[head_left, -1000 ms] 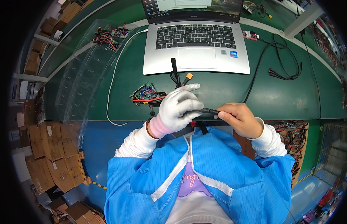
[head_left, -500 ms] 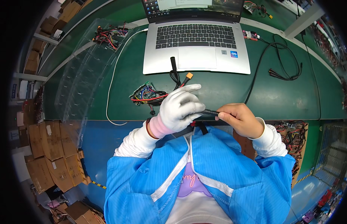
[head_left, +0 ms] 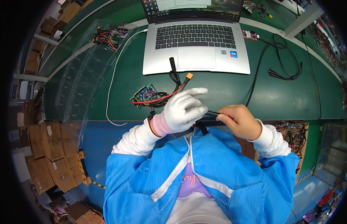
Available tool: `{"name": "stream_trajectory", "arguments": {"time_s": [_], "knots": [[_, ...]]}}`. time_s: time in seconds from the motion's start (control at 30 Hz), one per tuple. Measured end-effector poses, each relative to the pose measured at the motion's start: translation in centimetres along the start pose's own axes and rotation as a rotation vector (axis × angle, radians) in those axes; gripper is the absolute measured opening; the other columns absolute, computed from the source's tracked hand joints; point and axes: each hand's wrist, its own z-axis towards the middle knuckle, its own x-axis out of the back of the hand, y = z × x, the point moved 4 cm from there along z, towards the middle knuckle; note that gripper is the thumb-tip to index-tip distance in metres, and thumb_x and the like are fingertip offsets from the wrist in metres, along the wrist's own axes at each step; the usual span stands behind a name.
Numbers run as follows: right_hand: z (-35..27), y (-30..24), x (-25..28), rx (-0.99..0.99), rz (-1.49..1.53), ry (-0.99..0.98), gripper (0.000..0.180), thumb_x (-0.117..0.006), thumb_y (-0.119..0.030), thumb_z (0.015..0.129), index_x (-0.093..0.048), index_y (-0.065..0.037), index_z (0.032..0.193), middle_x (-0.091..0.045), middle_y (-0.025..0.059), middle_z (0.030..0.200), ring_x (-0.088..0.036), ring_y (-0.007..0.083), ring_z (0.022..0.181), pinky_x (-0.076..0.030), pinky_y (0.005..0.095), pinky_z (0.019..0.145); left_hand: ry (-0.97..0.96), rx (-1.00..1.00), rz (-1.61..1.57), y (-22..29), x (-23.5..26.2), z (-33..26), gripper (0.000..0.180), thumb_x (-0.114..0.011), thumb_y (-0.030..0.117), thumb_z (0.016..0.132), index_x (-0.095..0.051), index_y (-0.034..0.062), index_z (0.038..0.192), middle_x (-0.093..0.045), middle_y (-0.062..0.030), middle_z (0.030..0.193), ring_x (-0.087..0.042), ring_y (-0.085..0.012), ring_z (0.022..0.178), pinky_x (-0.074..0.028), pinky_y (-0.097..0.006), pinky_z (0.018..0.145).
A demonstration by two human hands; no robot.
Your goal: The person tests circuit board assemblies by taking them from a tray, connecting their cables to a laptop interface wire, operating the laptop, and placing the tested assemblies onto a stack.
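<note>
In a white glove with a pink cuff, my left hand point(head_left: 183, 111) pinches one end of a black cable connector point(head_left: 212, 113) between thumb and fingers, with the index finger stretched out. My bare right hand point(head_left: 238, 121) grips the connector's other end. Whether it is one piece or two joined halves I cannot tell. Just beyond my left hand lies a green circuit board point(head_left: 143, 92) with several coloured wires. From that bundle a red lead runs to a yellow plug point(head_left: 189, 76), and a looped black cable with a round plug point(head_left: 172, 64) points toward the laptop.
A silver laptop point(head_left: 196, 59) stands open on the green table point(head_left: 293, 100). A white cable point(head_left: 113, 80) runs down its left side, a coiled black cable point(head_left: 285, 76) lies to the right. Clear plastic trays point(head_left: 78, 78) hold wired boards at the left. Cardboard boxes point(head_left: 50, 142) fill the lower left.
My left hand has shifted slightly right, toward my right hand, and less of the connector shows between them. The circuit board and its wires have moved a little.
</note>
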Motion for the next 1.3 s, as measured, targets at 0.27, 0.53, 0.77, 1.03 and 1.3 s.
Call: {"name": "stream_trajectory", "arguments": {"time_s": [0.27,0.53,0.77,1.03,1.3], "knots": [[0.0,0.4,-0.2,0.016,0.072,-0.014,0.02,-0.057,-0.016,0.092,-0.066,0.001,0.088,-0.064,0.0192,0.078,-0.061,0.0368,0.071,-0.049,0.0413,0.065,0.07,-0.03,-0.097,-0.5,-1.0,-0.8,0.027,-0.077,0.009,0.069,-0.068,0.0038,0.094,-0.063,-0.0066,0.08,-0.067,-0.032,0.095,-0.054,-0.047,0.09],[0.2,1.5,-1.1,0.044,0.021,0.081,0.02,-0.057,-0.017,0.093,-0.067,0.001,0.093,-0.066,0.0177,0.084,-0.063,0.036,0.074,-0.05,0.0405,0.067,-0.157,0.124,0.048,-0.3,0.2,0.6,0.03,-0.071,0.029,0.083,-0.067,0.0063,0.102,-0.064,-0.0099,0.086,-0.063,-0.0365,0.107,-0.049,-0.045,0.095],[0.2,1.2,-0.9,0.03,-0.004,0.045,0.017,-0.058,-0.015,0.092,-0.067,0.0,0.096,-0.066,0.0174,0.083,-0.063,0.0365,0.074,-0.05,0.0411,0.066,-0.232,0.205,-0.1,-1.4,-0.2,-0.5,0.028,-0.068,0.031,0.086,-0.067,0.0072,0.101,-0.064,-0.0115,0.082,-0.063,-0.0337,0.107,-0.048,-0.044,0.092],[0.3,0.8,-0.9,0.149,-0.103,0.069,0.013,-0.059,-0.011,0.09,-0.064,0.001,0.092,-0.064,0.018,0.079,-0.062,0.0374,0.07,-0.05,0.0429,0.062,-0.184,0.126,-0.058,-1.0,-1.0,-0.2,0.02,-0.069,0.021,0.084,-0.065,0.0058,0.097,-0.063,-0.0106,0.08,-0.064,-0.0318,0.106,-0.05,-0.043,0.086],[0.3,1.0,-1.1,0.138,-0.118,0.071,0.012,-0.061,-0.005,0.088,-0.064,0.004,0.094,-0.063,0.0192,0.078,-0.061,0.0364,0.067,-0.049,0.0402,0.06,-0.198,0.075,-0.007,-0.7,-1.4,0.4,0.015,-0.068,0.017,0.083,-0.059,0.0048,0.086,-0.055,-0.0086,0.067,-0.064,-0.0281,0.083,-0.047,-0.038,0.1]]}}
